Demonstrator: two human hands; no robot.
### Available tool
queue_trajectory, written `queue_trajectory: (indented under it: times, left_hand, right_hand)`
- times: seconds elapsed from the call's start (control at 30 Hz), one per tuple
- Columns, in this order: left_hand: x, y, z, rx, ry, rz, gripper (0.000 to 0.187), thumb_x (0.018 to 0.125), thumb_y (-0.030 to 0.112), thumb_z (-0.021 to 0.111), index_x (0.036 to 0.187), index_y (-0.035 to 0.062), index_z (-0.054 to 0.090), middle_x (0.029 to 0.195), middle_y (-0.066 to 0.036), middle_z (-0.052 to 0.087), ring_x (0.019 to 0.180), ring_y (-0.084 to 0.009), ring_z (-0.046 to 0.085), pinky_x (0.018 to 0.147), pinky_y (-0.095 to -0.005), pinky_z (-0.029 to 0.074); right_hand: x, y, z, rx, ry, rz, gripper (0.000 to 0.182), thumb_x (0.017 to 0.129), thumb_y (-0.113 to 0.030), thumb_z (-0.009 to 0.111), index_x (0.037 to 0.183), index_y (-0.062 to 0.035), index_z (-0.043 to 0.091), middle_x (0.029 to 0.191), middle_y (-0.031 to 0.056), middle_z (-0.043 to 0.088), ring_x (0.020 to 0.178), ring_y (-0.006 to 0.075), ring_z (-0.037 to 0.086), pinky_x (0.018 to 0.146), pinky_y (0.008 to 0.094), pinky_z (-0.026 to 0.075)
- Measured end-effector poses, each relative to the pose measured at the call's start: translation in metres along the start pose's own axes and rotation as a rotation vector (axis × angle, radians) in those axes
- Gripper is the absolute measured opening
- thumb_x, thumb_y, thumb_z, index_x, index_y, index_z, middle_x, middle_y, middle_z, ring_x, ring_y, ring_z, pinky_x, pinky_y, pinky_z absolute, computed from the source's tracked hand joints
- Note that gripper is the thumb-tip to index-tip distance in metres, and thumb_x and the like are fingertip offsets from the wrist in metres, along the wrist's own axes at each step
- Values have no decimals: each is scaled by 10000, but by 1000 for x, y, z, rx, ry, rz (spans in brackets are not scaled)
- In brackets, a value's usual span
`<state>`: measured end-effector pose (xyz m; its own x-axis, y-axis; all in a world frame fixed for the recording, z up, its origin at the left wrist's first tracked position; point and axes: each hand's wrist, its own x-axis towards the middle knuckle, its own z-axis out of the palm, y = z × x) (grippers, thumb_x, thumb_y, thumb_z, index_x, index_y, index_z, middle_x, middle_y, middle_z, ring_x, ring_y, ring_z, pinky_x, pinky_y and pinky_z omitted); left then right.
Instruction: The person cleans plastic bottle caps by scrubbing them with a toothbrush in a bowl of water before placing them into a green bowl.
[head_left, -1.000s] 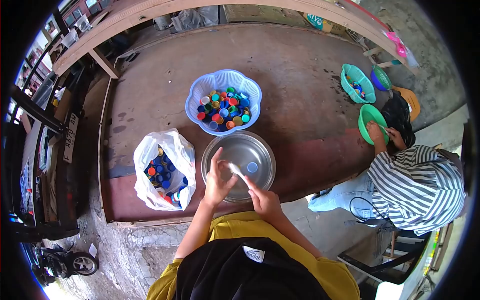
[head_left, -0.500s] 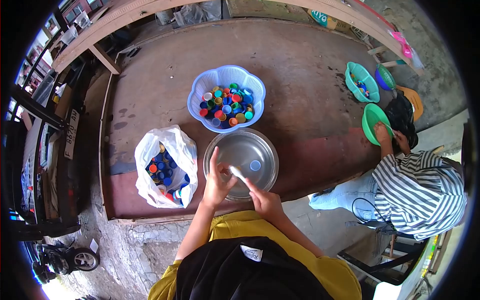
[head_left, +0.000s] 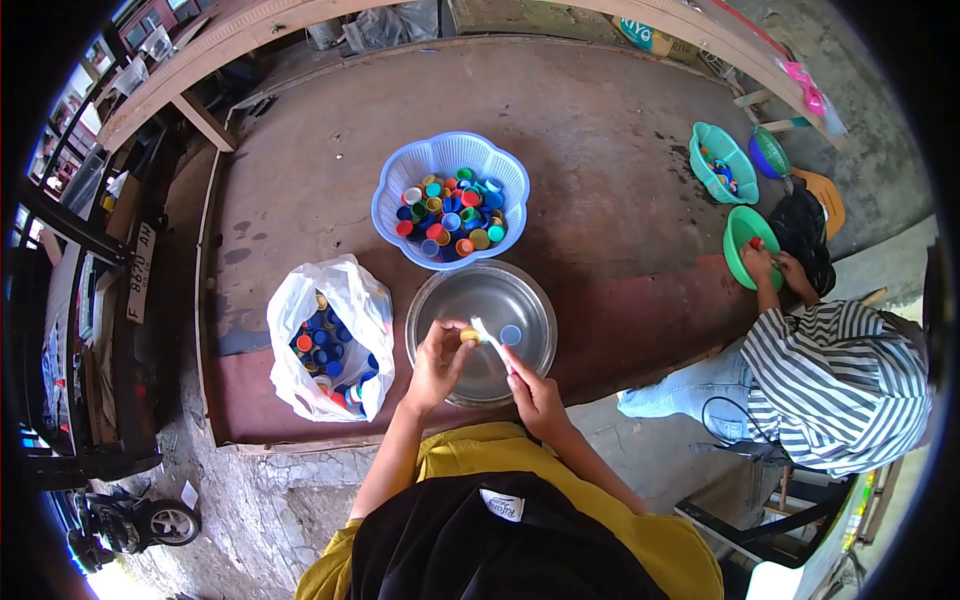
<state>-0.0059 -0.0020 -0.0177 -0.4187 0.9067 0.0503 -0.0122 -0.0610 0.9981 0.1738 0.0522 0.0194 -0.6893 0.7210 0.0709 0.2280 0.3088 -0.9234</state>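
Observation:
My left hand (head_left: 437,365) pinches a yellow bottle cap (head_left: 469,335) over the near part of a steel bowl (head_left: 418,302). In my right hand (head_left: 538,400) is a slim white toothbrush (head_left: 492,340), closed in the fingers, its head slanting up to the cap. Brush and cap look to be touching or nearly so. A pale blue cap (head_left: 511,335) lies in the bowl. Beyond the bowl stands a blue plastic basket (head_left: 395,160) of mixed coloured caps. To its left, a white plastic bag (head_left: 290,365) gapes around many mostly blue caps.
At the right, a person in a striped shirt (head_left: 835,380) works over a green basin (head_left: 738,235). Near them are a teal basket (head_left: 700,150) with caps and a black bag (head_left: 803,235). A wooden beam (head_left: 250,55) crosses above the brown tabletop's (head_left: 600,160) far side.
My left fingers have closed in around the yellow cap, now plainly visible. The toothbrush has tipped more upright, its head now by the cap.

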Motion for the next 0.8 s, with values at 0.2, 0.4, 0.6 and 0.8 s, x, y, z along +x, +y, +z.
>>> queue_trajectory:
  times: [0.2,0.4,0.6,0.8]
  left_hand:
    - [1,-13,1,-340,21,-38,277,916,-23,513,1185,34,486,1101,-67,563,949,-143,609,786,-281,513]
    - [2,-12,0,-602,37,-232,240,959,85,491,1196,53,500,1055,-30,578,952,-153,617,830,-275,511]
    - [1,-13,3,-432,56,-318,266,969,126,484,1208,10,488,1091,-65,589,980,-160,614,871,-298,506]
    - [-1,-11,-4,-483,-22,-377,338,982,176,462,1254,-24,467,1128,-87,588,1007,-164,606,904,-301,492]
  right_hand:
    - [2,2,15,22,27,-89,421,940,-50,447,1361,-65,434,843,115,599,680,94,519,649,234,431]
    - [1,11,19,118,66,27,423,957,-54,426,1379,-48,406,922,13,587,671,54,456,627,202,407]
    - [1,12,26,124,72,-17,411,950,-52,435,1361,-27,419,1086,116,610,861,93,540,764,226,435]
    - [2,6,27,34,55,23,411,941,-55,450,1351,-29,430,1085,173,614,917,172,604,807,259,445]
